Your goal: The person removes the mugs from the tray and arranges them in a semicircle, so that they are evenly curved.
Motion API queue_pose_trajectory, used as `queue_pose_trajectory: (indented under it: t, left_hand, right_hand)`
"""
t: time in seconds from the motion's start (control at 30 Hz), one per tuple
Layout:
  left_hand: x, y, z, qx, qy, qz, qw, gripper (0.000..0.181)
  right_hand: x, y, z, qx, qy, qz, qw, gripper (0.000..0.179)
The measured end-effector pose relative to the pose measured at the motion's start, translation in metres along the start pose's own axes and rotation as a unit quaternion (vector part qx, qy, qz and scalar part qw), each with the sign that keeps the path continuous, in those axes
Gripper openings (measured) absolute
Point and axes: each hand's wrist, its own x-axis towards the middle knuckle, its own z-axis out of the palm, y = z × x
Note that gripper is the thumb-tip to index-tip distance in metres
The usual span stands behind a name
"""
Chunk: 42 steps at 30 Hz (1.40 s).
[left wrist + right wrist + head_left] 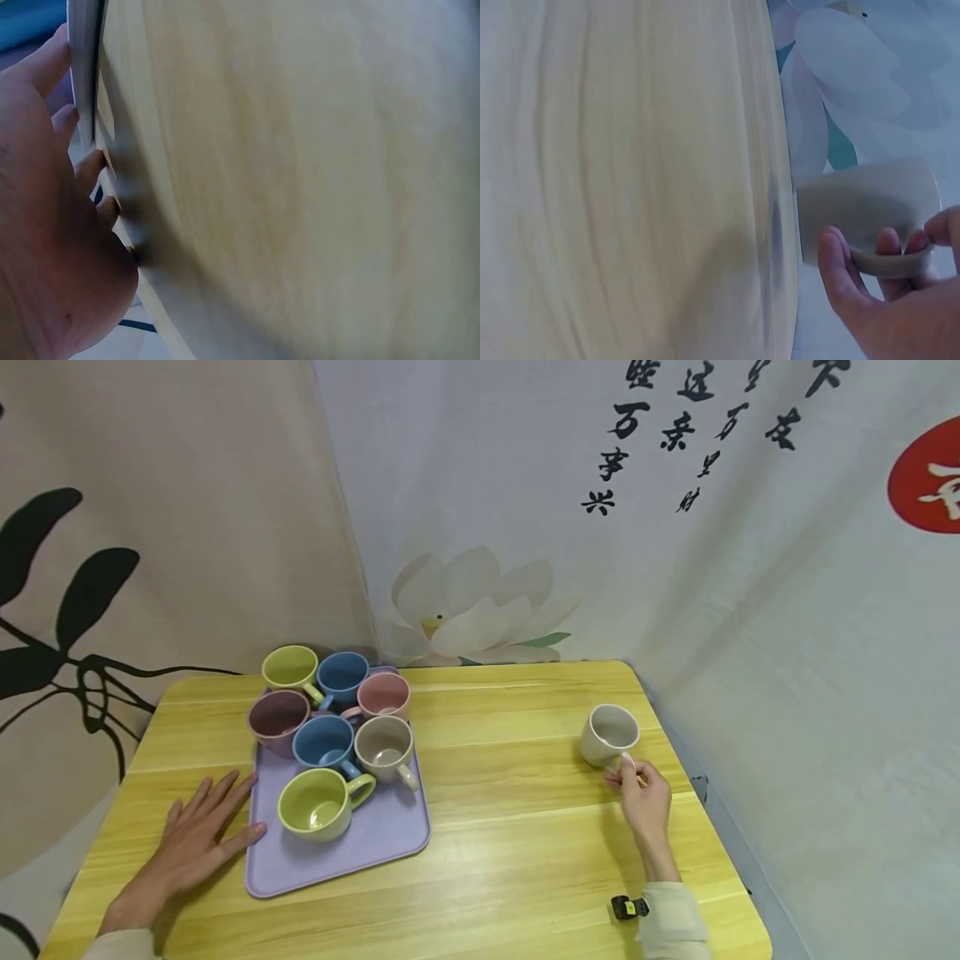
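My right hand pinches the handle of an off-white mug at the right side of the table. The mug stands upright; whether its base touches the wood cannot be told. In the right wrist view, curled fingers and thumb hold that handle. My left hand lies spread with straight fingers, its fingertips touching the left edge of a lilac tray. On the tray several mugs crowd toward the back: a front yellow-green mug, an off-white mug, a blue mug and a purple mug.
Farther back on the tray are a pink mug, another blue mug and another yellow-green mug. Wood-grain table lies between tray and right hand. A printed curtain hangs right behind the table's back edge.
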Motion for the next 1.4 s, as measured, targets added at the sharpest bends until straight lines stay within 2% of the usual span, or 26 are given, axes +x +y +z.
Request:
queue_pose_trajectory:
  t: [0.23, 0.37, 0.77, 1.1, 1.4]
  left_hand:
    - [-0.002, 0.004, 0.000, -0.006, -0.005, -0.006, 1.0000, 0.094]
    - [-0.001, 0.006, -0.001, -0.005, -0.004, -0.005, 1.0000, 0.093]
    - [0.001, 0.005, -0.001, -0.011, -0.007, -0.005, 0.9999, 0.093]
    - [0.001, 0.004, -0.001, -0.008, -0.010, -0.013, 0.9998, 0.096]
    - [0.002, 0.002, -0.002, -0.002, -0.011, -0.016, 0.9998, 0.096]
  right_hand:
    - [0.007, 0.003, -0.010, -0.017, 0.065, 0.015, 0.9977, 0.040]
    - [0.011, 0.006, -0.013, -0.007, 0.091, 0.039, 0.9951, 0.037]
    - [0.013, 0.011, -0.012, 0.021, 0.138, 0.073, 0.9875, 0.031]
    - [0.015, 0.014, -0.006, 0.038, 0.145, 0.083, 0.9852, 0.029]
    - [0.014, 0.016, -0.001, 0.060, 0.134, 0.056, 0.9876, 0.034]
